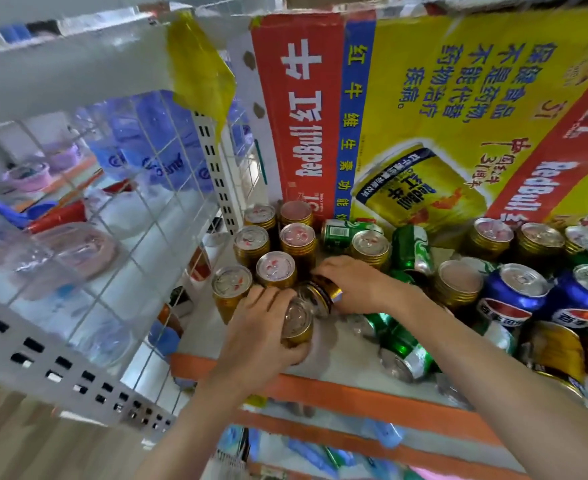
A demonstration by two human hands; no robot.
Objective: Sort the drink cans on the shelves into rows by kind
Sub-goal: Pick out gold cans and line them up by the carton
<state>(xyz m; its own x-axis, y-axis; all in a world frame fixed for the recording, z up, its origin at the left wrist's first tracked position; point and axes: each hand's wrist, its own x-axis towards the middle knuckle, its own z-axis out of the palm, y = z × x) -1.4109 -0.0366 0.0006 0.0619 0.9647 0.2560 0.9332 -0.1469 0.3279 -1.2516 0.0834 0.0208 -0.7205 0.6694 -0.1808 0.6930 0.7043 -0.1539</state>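
Both hands on gold cans at the shelf's front-left corner.

The left hand (261, 337) wraps its grip around an upright gold can (296, 322) by the shelf's orange front edge (354, 388); the right hand (349, 282) holds a tilted gold can (323, 294) just behind it, fingers hiding most of it. Six gold cans (276, 268) stand grouped toward the back-left corner. Green cans (405, 355) lie tipped over. Two blue cans (517, 292) show at the right edge; more are cut off. A cardboard box (458, 98) stands behind.
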